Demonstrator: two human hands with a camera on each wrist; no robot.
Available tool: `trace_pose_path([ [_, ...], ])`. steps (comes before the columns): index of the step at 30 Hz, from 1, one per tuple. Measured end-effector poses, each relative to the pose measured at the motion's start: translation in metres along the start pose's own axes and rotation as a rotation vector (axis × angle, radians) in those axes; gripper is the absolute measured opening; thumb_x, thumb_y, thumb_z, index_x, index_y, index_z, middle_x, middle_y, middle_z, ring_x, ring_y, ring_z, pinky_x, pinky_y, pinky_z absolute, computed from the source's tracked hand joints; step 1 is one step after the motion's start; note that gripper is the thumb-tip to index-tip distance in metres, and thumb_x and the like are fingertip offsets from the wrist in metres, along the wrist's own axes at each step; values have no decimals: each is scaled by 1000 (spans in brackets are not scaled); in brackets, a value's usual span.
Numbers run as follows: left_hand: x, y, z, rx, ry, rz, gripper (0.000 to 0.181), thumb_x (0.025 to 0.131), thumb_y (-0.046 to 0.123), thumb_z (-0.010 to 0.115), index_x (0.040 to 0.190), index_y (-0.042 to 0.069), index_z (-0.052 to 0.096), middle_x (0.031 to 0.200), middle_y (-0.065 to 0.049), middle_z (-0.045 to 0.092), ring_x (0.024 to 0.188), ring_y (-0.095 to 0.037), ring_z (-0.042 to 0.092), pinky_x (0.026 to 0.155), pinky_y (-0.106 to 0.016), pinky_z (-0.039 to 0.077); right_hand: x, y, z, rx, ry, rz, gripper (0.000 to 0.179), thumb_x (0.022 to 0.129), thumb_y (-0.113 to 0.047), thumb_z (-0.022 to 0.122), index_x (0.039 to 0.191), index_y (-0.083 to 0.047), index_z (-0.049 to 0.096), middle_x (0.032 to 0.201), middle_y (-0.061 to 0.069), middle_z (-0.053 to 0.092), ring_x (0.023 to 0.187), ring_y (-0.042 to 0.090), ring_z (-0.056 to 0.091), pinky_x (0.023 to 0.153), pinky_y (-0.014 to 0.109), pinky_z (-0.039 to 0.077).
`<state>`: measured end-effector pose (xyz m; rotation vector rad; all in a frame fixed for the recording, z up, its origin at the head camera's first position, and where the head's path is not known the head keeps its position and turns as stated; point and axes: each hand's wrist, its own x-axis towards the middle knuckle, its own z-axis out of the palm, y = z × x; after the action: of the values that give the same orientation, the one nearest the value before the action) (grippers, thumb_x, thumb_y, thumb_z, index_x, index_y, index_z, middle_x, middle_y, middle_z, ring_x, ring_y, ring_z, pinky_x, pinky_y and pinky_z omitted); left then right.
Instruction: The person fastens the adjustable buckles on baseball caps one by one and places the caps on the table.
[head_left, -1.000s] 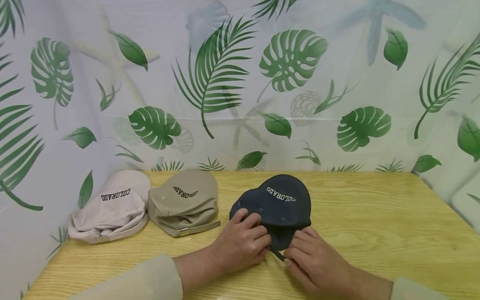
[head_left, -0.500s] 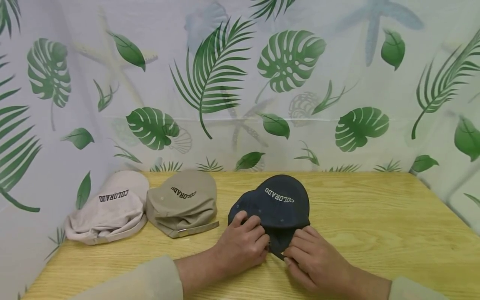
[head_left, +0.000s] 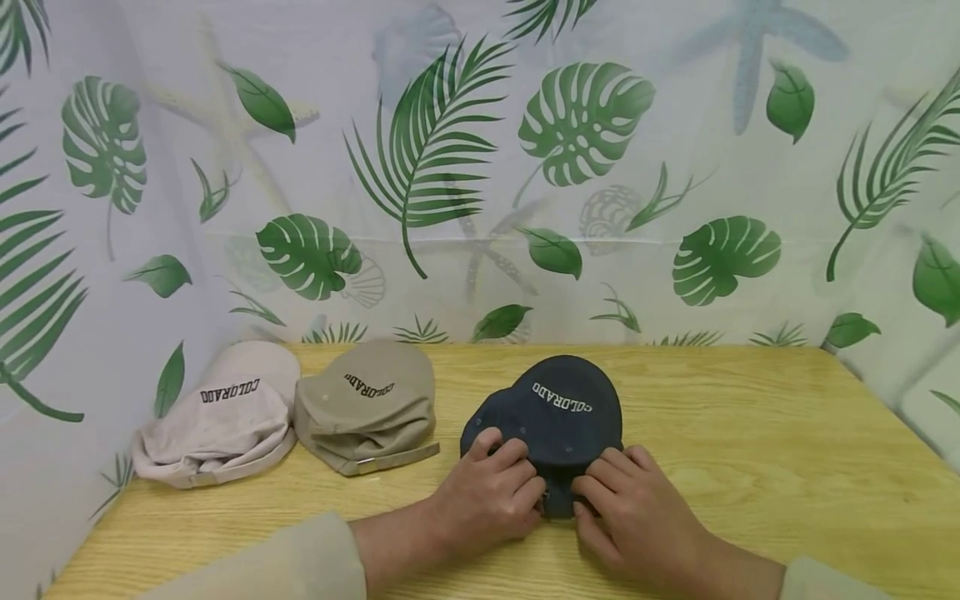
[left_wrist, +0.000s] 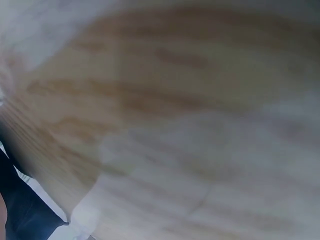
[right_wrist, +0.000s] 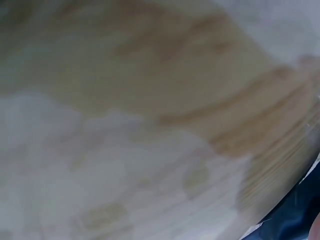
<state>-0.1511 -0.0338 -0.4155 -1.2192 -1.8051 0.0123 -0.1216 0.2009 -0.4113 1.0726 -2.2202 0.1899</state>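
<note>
A navy baseball cap [head_left: 577, 433] with white COLORADO lettering lies on the table in front of me, its bill end away from me. My left hand [head_left: 491, 492] grips its near left edge with curled fingers. Opposite it, my right hand [head_left: 630, 504] pinches the near right edge. Between the hands, dark cap fabric shows below the crown. The fingertips are largely hidden behind the knuckles and cloth. Both wrist views are mostly blurred tabletop; dark cap cloth fills a lower corner in the left wrist view and in the right wrist view.
To the left lie a khaki cap [head_left: 375, 400] with its strap and buckle toward me, and a pale pinkish cap [head_left: 232, 417] beside it. All rest on a wood-grain table [head_left: 765, 442]. A leaf-printed cloth [head_left: 480, 167] stands behind and along the sides.
The dark strap stretched between my hands is no longer visible there; cap fabric shows in its place. My right hand has shifted slightly, and the crown sits a little lower.
</note>
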Motion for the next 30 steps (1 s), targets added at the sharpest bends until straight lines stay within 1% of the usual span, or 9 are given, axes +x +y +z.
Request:
trace_pose_path([
  [2,1,1,0,-8,0,9,6,81,28,68,81,22,68,76,9,65,85,-16,54,86,-41,35,-1,-1,0,15,-10,5,31,98,-37,49,88,-17,69,83,-6,59,77,13,48,72,33,35],
  [3,1,2,0,-8,1,12,7,81,29,69,82,22,68,76,9,65,85,-16,55,86,-41,35,-1,-1,0,21,-18,7,29,97,-39,52,90,-17,70,85,-6,59,78,12,49,73,33,35],
  [7,0,2,0,-27,3,9,9,81,29,69,84,21,70,77,9,67,86,-15,55,86,-41,35,-2,-2,2,37,-34,1,29,90,-45,66,94,-17,71,90,-6,60,81,12,49,74,34,36],
  [9,0,2,0,-42,6,5,7,81,28,68,83,21,70,77,9,67,86,-15,55,85,-40,35,-2,-2,2,26,-35,-8,33,88,-48,67,95,-16,71,90,-5,60,82,13,49,74,35,37],
  [14,1,3,1,-58,26,8,6,83,26,66,82,20,69,78,10,67,86,-14,55,85,-39,36,1,-6,4,1,21,-34,39,91,-54,62,91,-15,70,86,-4,58,79,16,47,75,36,36],
  [17,1,3,0,-61,38,17,11,86,31,67,83,20,69,79,10,66,86,-14,55,85,-39,36,6,-11,5,-20,72,-48,41,94,-54,57,86,-15,67,82,-3,56,75,17,44,73,38,31],
  [21,1,2,0,-63,56,28,16,87,36,69,83,20,69,80,10,67,86,-13,55,85,-38,35,11,-15,8,-35,106,-65,45,99,-51,49,79,-14,62,76,-2,51,72,20,40,73,40,28],
  [25,2,2,1,-62,72,21,12,86,32,68,83,20,69,80,10,68,85,-13,56,85,-39,36,13,-15,11,-11,104,-68,44,102,-47,44,77,-13,60,75,-2,49,72,20,38,73,40,26],
  [30,2,2,2,-61,93,3,10,84,29,67,82,20,70,77,10,67,84,-14,57,84,-39,35,11,-14,12,12,34,-30,38,102,-43,46,82,-15,60,80,-4,51,77,17,39,77,38,25],
])
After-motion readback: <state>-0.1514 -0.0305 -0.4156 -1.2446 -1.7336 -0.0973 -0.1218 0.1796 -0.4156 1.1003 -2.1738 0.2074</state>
